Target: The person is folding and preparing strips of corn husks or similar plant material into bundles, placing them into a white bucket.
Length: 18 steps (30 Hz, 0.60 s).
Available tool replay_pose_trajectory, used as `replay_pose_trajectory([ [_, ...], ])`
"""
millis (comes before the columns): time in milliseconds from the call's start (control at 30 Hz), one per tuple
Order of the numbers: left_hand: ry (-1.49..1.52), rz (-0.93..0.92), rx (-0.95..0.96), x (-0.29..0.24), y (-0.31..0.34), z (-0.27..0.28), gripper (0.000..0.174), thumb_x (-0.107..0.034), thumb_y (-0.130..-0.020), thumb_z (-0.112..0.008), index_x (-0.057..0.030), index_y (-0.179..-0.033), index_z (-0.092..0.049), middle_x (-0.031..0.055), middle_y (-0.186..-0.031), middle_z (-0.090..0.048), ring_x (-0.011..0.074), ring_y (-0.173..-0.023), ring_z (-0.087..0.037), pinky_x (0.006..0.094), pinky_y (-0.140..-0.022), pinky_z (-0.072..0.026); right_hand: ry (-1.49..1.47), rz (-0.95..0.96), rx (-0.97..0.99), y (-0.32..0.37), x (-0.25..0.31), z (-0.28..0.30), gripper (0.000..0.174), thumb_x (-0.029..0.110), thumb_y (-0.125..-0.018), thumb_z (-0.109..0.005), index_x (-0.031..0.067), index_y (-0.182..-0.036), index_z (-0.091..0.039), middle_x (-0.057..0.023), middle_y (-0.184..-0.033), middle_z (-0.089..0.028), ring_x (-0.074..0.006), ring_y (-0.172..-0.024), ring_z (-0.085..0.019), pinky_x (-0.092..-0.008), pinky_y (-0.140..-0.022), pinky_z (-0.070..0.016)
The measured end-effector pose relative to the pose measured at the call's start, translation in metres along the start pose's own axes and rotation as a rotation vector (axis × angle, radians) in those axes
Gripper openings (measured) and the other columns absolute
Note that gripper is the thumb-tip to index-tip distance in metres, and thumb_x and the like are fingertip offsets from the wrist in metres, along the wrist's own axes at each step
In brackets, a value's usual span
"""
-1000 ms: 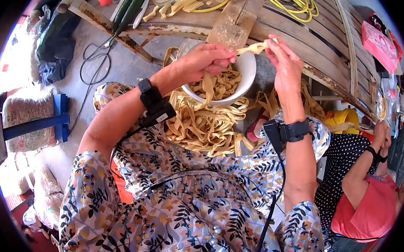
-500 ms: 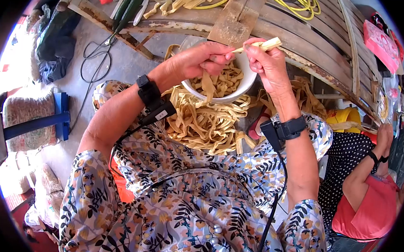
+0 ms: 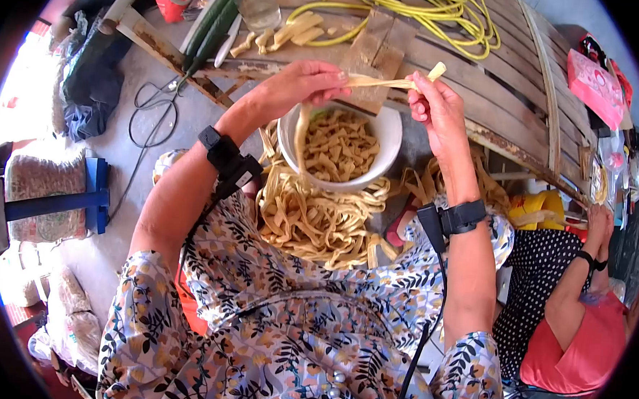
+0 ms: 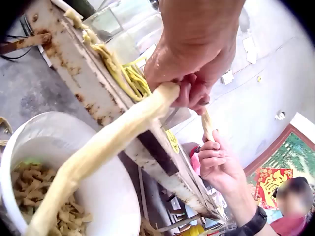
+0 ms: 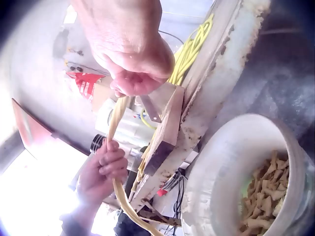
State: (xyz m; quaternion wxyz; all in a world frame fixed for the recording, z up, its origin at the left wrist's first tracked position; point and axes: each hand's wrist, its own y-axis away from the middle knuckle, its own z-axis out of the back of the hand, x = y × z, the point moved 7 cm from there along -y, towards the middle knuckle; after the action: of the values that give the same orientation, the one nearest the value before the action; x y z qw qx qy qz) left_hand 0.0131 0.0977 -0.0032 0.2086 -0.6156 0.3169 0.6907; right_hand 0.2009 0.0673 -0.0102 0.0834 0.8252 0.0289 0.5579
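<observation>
My left hand (image 3: pixel 338 81) pinches a long pale-yellow strip (image 3: pixel 380 81) above a white bowl (image 3: pixel 288 144) full of cut strip pieces. My right hand (image 3: pixel 420 91) grips the strip's other end, so the strip is stretched between the two hands. From the left hand the strip's tail hangs down into the bowl. In the left wrist view the left hand (image 4: pixel 193 93) pinches the thick strip (image 4: pixel 98 152) over the bowl (image 4: pixel 106 196). The right wrist view shows my right hand (image 5: pixel 129 89) curled round the strip (image 5: pixel 115 120), with the left hand (image 5: pixel 106 167) beyond.
A heap of long strips (image 3: pixel 311 217) lies on my lap under the bowl. A slatted wooden bench (image 3: pixel 499 79) ahead carries a yellow cord (image 3: pixel 423 6), a glass jar (image 3: pixel 257 5) and cut pieces. Another person (image 3: pixel 567 306) sits at my right. Sacks and a blue frame (image 3: pixel 81 194) stand at my left.
Both hands have risen from the bowl's rim and moved apart, drawing the strip out between them. The bowl now sits lower in view.
</observation>
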Motion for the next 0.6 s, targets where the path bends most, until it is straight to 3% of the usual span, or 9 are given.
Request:
replay_pose_trajectory([
  [233, -0.371, -0.249, -0.423, -0.026, -0.054, 0.051, 0.022, -0.018, -0.086, -0.052, -0.0010, -0.074, -0.059, -0.0048, -0.062, -0.046, 0.0026, -0.059, -0.039, 0.0174, -0.053, -0.0323, -0.097, 0.196, -0.124, -0.046, 0.013, -0.003, 0.016, 0.014, -0.079, -0.063, -0.0001, -0.085, -0.060, -0.0059, -0.069, -0.059, -0.0068, -0.052, -0.050, -0.0175, -0.047, -0.0434],
  [600, -0.342, -0.312, -0.483, -0.017, -0.069, 0.061, 0.019, -0.016, -0.084, -0.053, -0.0010, -0.074, -0.060, -0.0044, -0.059, -0.044, 0.0038, -0.057, -0.038, 0.0183, -0.053, -0.0325, -0.103, 0.220, -0.214, -0.065, 0.001, -0.001, 0.013, 0.012, -0.079, -0.062, -0.0006, -0.083, -0.059, -0.0063, -0.068, -0.058, -0.0074, -0.051, -0.050, -0.0178, -0.045, -0.0427],
])
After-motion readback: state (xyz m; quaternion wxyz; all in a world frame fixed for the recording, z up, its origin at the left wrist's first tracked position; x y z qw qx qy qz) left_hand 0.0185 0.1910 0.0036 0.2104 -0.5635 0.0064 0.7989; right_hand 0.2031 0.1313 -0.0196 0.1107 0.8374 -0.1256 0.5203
